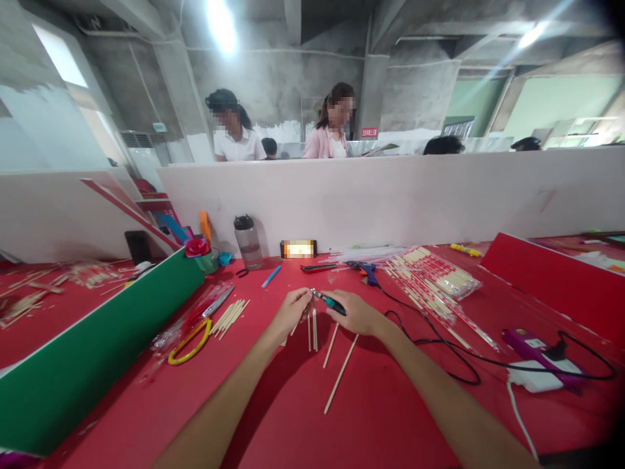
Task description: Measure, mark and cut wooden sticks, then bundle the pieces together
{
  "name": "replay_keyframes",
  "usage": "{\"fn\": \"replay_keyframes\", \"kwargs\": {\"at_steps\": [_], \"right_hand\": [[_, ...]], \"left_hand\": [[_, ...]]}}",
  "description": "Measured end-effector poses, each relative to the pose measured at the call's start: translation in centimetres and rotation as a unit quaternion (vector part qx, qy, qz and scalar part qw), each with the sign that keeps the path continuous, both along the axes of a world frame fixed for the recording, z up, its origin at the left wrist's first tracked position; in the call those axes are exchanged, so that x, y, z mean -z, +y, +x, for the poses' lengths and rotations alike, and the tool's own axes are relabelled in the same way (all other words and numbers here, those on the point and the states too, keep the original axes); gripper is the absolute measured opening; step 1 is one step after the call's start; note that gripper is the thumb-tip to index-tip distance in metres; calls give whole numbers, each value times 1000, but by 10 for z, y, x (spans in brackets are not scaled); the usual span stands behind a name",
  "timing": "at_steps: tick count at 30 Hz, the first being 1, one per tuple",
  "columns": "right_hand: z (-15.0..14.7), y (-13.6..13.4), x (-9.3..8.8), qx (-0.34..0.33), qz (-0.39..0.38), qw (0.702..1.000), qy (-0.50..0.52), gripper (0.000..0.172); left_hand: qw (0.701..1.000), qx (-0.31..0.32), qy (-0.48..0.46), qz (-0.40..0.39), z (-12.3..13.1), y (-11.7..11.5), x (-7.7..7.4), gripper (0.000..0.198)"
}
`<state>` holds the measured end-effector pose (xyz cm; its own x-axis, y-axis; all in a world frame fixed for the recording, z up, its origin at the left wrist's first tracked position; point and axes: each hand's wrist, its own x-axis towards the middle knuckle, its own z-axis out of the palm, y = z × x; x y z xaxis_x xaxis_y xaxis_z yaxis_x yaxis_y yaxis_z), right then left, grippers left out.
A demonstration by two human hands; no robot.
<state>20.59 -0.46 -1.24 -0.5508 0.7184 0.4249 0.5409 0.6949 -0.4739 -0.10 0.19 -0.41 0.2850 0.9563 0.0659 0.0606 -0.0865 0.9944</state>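
My right hand is closed around a small teal-handled cutting tool whose tip points left. My left hand pinches a thin wooden stick close to that tip, fingers curled together. Under and between the hands lie several loose wooden sticks on the red table. A longer stick lies slanted nearer to me. Both forearms reach in from the bottom edge.
Yellow-handled scissors and a bundle of sticks lie left. A green divider board runs along the left. Packets of sticks, a blue glue gun, black cable, a purple glue gun lie right. Two people stand beyond the white partition.
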Motion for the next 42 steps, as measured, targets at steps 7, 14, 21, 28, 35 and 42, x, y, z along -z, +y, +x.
{"fn": "replay_keyframes", "kwargs": {"at_steps": [7, 14, 21, 28, 35, 42], "right_hand": [[0, 1, 0, -3, -2, 1000, 4, 49], [-1, 0, -1, -6, -1, 1000, 8, 48], [0, 2, 0, -6, -3, 1000, 4, 47], [1, 3, 0, -6, 2, 1000, 0, 48], [1, 1, -2, -5, 1, 1000, -3, 47], [0, -1, -5, -6, -6, 1000, 2, 47]], "left_hand": [[1000, -4, 7, 7, -1, 1, 1, 35], [1000, 16, 6, 8, -2, 6, 5, 43], [999, 25, 4, 19, -2, 8, 9, 44], [999, 24, 5, 30, -2, 6, 7, 47], [998, 20, 23, 49, -2, 5, 5, 46], [999, 17, 22, 34, 0, 4, 3, 43]]}}
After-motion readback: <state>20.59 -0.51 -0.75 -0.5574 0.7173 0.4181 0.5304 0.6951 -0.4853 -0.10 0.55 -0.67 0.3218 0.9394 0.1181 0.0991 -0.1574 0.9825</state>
